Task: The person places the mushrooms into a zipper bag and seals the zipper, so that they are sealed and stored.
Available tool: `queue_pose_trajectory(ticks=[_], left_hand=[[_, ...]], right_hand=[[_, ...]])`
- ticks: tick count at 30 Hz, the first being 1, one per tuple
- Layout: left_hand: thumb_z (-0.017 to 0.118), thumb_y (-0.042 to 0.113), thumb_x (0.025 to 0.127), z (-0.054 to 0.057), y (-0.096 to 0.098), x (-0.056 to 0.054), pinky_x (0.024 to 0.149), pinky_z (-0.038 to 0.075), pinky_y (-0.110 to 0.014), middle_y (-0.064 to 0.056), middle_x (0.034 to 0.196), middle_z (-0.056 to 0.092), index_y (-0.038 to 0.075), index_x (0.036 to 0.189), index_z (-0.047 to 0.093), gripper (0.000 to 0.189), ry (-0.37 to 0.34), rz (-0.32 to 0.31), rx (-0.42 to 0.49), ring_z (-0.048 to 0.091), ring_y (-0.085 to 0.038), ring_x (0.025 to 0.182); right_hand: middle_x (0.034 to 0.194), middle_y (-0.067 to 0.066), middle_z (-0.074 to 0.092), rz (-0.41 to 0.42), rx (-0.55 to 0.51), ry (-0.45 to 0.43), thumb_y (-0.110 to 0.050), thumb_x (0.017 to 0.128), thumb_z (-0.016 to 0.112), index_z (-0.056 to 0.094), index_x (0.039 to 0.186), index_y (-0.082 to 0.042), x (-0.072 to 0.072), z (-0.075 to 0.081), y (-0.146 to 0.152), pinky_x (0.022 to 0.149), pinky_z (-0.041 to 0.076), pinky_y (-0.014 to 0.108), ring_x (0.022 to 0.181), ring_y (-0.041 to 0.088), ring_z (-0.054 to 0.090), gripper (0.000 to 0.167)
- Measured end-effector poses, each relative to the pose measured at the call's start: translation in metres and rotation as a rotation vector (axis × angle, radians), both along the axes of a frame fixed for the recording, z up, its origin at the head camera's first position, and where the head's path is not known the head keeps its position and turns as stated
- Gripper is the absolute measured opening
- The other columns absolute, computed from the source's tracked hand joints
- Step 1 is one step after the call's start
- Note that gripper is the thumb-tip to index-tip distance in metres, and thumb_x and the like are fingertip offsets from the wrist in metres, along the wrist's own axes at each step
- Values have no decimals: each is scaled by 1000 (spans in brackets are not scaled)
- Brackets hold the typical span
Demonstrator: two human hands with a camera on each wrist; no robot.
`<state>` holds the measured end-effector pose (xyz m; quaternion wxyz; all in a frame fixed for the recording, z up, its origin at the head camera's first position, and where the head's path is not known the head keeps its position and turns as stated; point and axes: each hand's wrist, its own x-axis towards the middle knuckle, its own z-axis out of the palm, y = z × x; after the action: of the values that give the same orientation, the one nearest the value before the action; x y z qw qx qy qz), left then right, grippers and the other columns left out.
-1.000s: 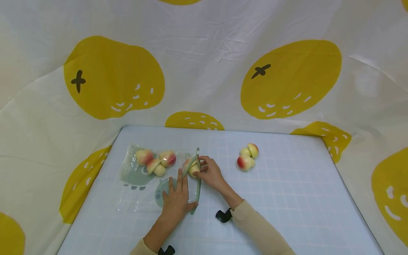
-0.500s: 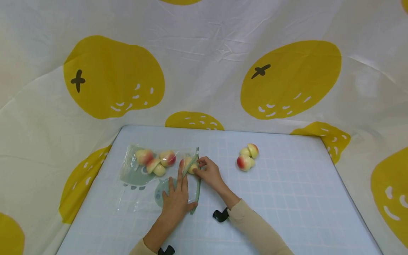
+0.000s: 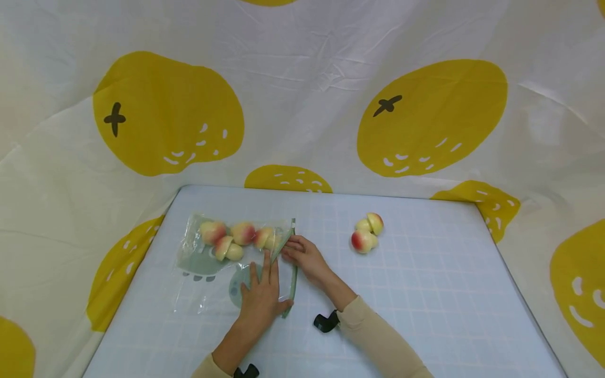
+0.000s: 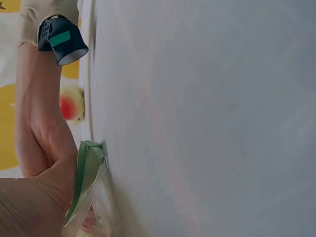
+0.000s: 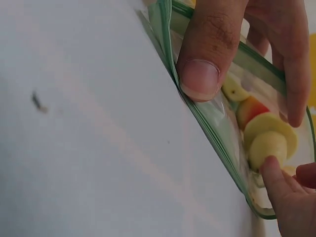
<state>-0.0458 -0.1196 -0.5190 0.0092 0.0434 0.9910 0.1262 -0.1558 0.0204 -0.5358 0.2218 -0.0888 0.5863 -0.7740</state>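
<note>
Clear plastic bag [image 3: 200,266], lower left-centre of frame, holds four mushroom-shaped pieces [image 3: 243,234], left hand [image 3: 259,300] spread at its mouth, right hand [image 3: 308,261] touching one, fingers extended.

Yellow-patterned white cloth [image 3: 302,115], pale gridded tabletop [image 3: 425,294]

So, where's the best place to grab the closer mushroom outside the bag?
Probably pinch the closer mushroom by its stem with the right hand, coming from the right and slightly above. It lies on its side, narrow stem pointing right and wider red cap toward the bag. The other loose mushroom sits just behind, crowding the far side.
</note>
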Motion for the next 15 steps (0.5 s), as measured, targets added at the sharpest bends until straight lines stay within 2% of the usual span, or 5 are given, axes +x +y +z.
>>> queue_pose_trajectory(ticks=[4, 10, 15], left_hand=[[87, 54, 71, 0, 0, 0, 86, 39, -78, -15, 167, 5, 1, 154, 32, 113, -8, 0, -1, 23, -57, 140], [87, 54, 71, -1, 1, 0, 86, 38, -79, -13, 167, 3, 1, 155, 31, 114, -14, 2, 6, 22, -57, 140], [88, 54, 70, -2, 0, -1, 84, 39, -79, -15, 166, 6, 3, 154, 32, 113, 20, -5, -3, 25, -57, 139]], right_hand=[[138, 27, 54, 55, -12, -36, 11, 100, 41, 40, 145, 8, -1, -2, -3, 100, 47, 43, 123, 31, 58, 46], [140, 20, 55, 90, -8, -86, 18, 92, 37, 41, 146, 4, -2, -3, -8, 99, 48, 39, 122, 26, 58, 56], [142, 17, 54, 109, -16, -125, 19, 90, 37, 41, 145, 3, -3, -5, -14, 86, 48, 30, 114, 18, 58, 57]])
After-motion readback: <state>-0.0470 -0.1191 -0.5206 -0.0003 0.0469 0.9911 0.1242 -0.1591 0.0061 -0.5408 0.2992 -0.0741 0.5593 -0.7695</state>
